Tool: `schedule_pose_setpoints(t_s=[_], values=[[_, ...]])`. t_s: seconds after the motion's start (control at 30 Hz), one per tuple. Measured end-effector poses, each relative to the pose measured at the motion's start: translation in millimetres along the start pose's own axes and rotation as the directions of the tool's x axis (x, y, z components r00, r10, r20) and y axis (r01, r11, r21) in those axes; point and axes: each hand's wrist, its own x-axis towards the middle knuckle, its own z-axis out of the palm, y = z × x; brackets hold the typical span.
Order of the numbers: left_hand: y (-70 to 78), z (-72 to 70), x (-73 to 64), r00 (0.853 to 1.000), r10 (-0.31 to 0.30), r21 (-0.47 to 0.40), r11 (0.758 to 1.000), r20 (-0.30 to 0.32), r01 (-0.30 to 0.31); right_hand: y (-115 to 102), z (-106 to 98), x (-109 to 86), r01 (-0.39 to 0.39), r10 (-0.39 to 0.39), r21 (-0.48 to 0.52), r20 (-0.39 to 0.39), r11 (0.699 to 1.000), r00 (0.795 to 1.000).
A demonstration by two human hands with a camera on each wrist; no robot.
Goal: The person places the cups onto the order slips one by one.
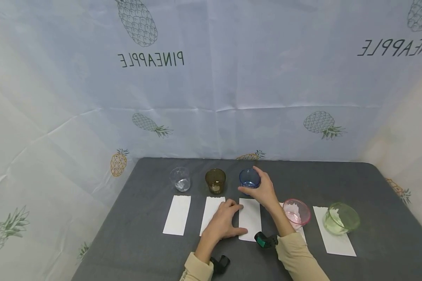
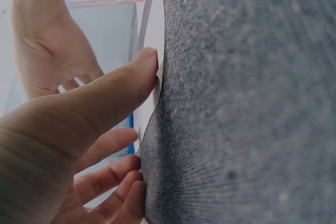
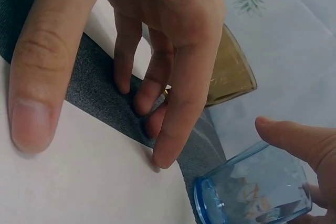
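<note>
While the left hand (image 1: 224,221) touched a paper slip (image 1: 253,218), the right hand (image 1: 265,191) held a blue glass (image 1: 247,178) near the far edge of the table (image 1: 126,249).

Thumb and fingers of the right hand curved round the glass, pinching it just beyond the slip; whether its base met the table could not be told. The left hand was spread, thumb well apart from the fingers, thumb tip and forefinger tip on that slip. Near the far left corner stood a clear glass (image 1: 181,180), with a brown glass (image 1: 215,179) between it and the blue one; two slips (image 1: 177,216) lay in front of them. Toward the right edge, a pink glass (image 1: 297,212) and a green glass (image 1: 344,219) overlapped two others (image 1: 339,246).
</note>
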Motion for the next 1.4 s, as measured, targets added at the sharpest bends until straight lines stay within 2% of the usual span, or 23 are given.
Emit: schedule_pose_setpoints(t_s=[0.3, 0.63, 1.4], values=[[0.9, 0.2, 2.2, 1.000, -0.005, -0.008, 1.000, 0.012, 0.005, 5, 2, 2.2, -0.048, 0.048, 0.022, -0.031, 0.999, 0.998], [0.9, 0.0, 1.8, 1.000, -0.013, -0.021, 1.000, 0.009, 0.013, 3, -4, -1.8, -0.045, 0.045, 0.022, -0.013, 0.999, 0.999], [-3.1, 1.0, 2.1, 1.000, -0.023, -0.050, 0.998, 0.013, 0.024, -24, -30, -39.7, 0.127, -0.127, -0.055, 0.017, 0.990, 0.992]])
